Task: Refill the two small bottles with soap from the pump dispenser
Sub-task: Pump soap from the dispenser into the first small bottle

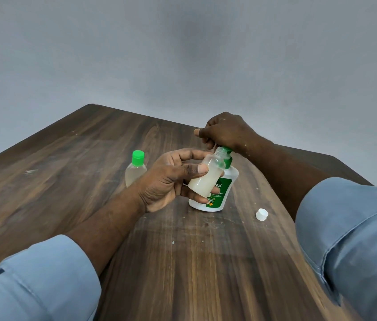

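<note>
Clasping small bottle (pixel 202 179) between left thumb (pixel 194 170), fingers (pixel 191 155)

I record: left hand (pixel 166 181) grips the uncapped small bottle (pixel 203 179), tilted, mouth at the pump dispenser (pixel 225 188) spout; right hand (pixel 227 133) curled over its head; white cap (pixel 262 214) on counter (pixel 78 186).

A dark brown tabletop with a streaked wood-grain finish (pixel 67 205) fills the lower half of the view, its boards running away towards a rounded far corner (pixel 91 105). Small pale specks (pixel 173 242) are scattered over its surface, mostly across the middle and right, and a faint lighter scuff (pixel 30 171) marks the left side. Behind the table stands a plain matte grey wall (pixel 183 54), somewhat darker near its middle.
</note>
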Demonstrator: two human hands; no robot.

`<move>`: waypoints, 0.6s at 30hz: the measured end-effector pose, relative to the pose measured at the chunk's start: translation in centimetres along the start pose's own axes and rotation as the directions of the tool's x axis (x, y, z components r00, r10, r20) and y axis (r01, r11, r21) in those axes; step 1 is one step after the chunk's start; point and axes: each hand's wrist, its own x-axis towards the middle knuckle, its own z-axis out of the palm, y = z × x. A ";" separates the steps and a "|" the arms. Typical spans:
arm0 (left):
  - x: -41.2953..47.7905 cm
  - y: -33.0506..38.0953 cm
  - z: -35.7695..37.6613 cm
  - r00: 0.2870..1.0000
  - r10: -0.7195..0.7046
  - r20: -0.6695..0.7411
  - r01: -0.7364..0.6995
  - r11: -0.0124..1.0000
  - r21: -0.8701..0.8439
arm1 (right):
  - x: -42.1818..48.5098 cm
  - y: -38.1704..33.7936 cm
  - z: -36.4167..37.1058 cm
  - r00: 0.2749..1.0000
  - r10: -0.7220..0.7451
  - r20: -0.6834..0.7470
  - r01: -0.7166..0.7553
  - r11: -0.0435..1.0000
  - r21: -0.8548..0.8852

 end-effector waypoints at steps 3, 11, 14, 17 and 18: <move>0.0 0.0 0.0 1.000 -0.001 -0.022 0.001 1.000 0.018 | 0.1 0.0 0.2 1.000 -0.001 -0.016 0.001 1.000 -0.001; 0.0 -0.1 0.2 1.000 -0.020 -0.024 0.020 0.999 0.030 | -0.2 0.4 0.8 1.000 0.012 -0.004 -0.012 0.999 0.052; 0.1 -0.1 0.1 0.999 -0.019 -0.027 0.020 0.999 0.029 | -0.3 0.3 0.6 1.000 0.005 -0.002 -0.005 0.999 0.032; 0.1 -0.1 0.1 0.999 -0.020 -0.026 0.021 0.999 0.029 | -0.2 0.1 0.3 1.000 0.002 0.018 -0.002 1.000 0.003; 0.1 0.0 0.1 0.999 -0.017 -0.028 0.018 0.999 0.027 | -0.1 0.1 0.2 1.000 0.000 0.019 0.000 1.000 -0.001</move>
